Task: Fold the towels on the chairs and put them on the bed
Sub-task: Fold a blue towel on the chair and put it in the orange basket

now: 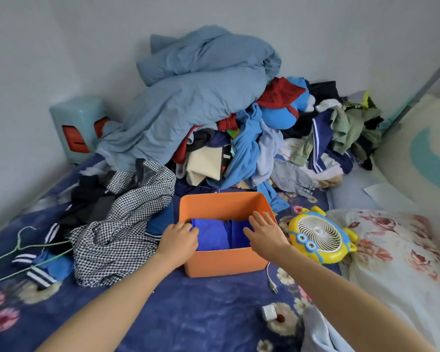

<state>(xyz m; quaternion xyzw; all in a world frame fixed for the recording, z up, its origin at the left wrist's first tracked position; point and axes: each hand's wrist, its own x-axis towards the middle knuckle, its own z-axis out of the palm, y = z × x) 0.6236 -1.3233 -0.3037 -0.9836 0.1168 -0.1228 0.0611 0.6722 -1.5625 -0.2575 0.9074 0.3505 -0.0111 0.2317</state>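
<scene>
Folded blue towel [214, 235] packed in the orange bin [221, 262]
Your left hand [179, 238] curls onto it, your right hand [264, 231] lies flat on top, fingers spread.

Two plain grey-white walls [48, 47] meet in a corner ahead of me. A pale green plastic unit [76, 123] with orange panels stands against the left wall. A grey pole [422, 77] slants at the right. The bed [188, 313] below me carries a dark blue floral cover. Light is soft and even.

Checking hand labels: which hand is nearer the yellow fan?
Right. The right hand reaches into the orange box at the end beside the fan; the left hand is at the box's opposite end, farther away.
</scene>
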